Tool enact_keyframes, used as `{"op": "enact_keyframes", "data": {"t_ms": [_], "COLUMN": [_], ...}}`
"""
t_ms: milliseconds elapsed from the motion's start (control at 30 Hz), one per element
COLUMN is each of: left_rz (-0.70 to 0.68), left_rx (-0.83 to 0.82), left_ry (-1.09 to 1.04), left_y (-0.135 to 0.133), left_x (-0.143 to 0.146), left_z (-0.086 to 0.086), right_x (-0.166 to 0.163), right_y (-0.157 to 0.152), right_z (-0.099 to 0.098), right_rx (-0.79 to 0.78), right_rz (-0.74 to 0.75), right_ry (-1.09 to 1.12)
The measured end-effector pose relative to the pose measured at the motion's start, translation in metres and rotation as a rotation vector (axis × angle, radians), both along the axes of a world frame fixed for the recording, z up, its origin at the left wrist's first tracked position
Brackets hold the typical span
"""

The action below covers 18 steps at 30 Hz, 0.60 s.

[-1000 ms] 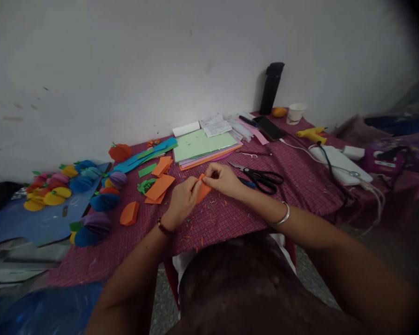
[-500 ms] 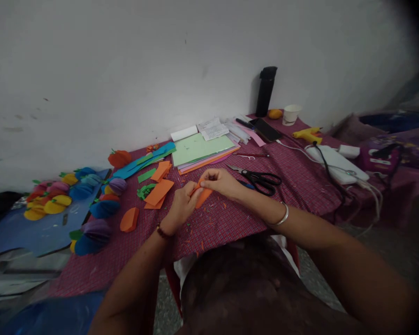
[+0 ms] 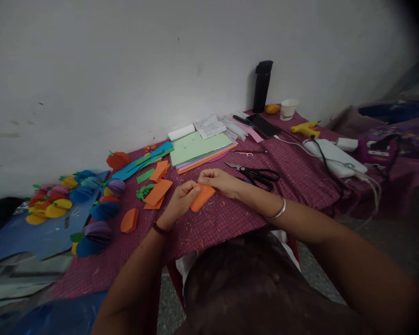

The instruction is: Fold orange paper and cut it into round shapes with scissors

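Note:
Both my hands meet over a folded orange paper piece [image 3: 202, 197] just above the maroon checked cloth [image 3: 230, 218]. My left hand [image 3: 178, 202] pinches its near left end with closed fingers. My right hand [image 3: 219, 180] grips its far right end, fingers curled over the top. Left of my hands lie several loose orange paper pieces [image 3: 158, 191], and a half-round orange stack [image 3: 130, 220] sits nearer the table's left side. Black scissors [image 3: 258, 175] lie just right of my right hand.
A stack of coloured paper sheets [image 3: 199, 148] lies at the back by the wall. Paper fruit shapes [image 3: 73, 195] crowd the left. A black flask [image 3: 261, 86], a cup [image 3: 288, 108], a yellow glue gun [image 3: 305, 129] and cables [image 3: 335, 158] sit at the right.
The orange piece, held up and pinched narrow before, now lies flatter and lower between my hands. The view has shifted slightly.

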<state>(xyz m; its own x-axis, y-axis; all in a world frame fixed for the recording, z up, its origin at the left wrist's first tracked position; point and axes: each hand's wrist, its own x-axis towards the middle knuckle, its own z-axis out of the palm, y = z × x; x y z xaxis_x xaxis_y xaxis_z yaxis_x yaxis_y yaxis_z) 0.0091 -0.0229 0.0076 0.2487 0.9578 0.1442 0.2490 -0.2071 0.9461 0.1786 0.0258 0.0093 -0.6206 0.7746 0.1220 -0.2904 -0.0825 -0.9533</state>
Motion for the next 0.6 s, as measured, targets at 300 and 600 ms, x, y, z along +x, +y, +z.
{"op": "enact_keyframes", "data": {"t_ms": [300, 600], "left_rz": [0.082, 0.184], "left_rx": [-0.04, 0.065], "left_ry": [0.032, -0.088], "left_y": [-0.0017, -0.0001], "left_x": [0.0011, 0.0015], "left_z": [0.0012, -0.0042], "right_x": [-0.0016, -0.0094], "right_y": [0.0001, 0.0009], "right_z": [-0.0018, -0.0089], "right_rx": [0.116, 0.173], "right_rz": [-0.085, -0.119], "right_ry": [0.002, -0.091]}}
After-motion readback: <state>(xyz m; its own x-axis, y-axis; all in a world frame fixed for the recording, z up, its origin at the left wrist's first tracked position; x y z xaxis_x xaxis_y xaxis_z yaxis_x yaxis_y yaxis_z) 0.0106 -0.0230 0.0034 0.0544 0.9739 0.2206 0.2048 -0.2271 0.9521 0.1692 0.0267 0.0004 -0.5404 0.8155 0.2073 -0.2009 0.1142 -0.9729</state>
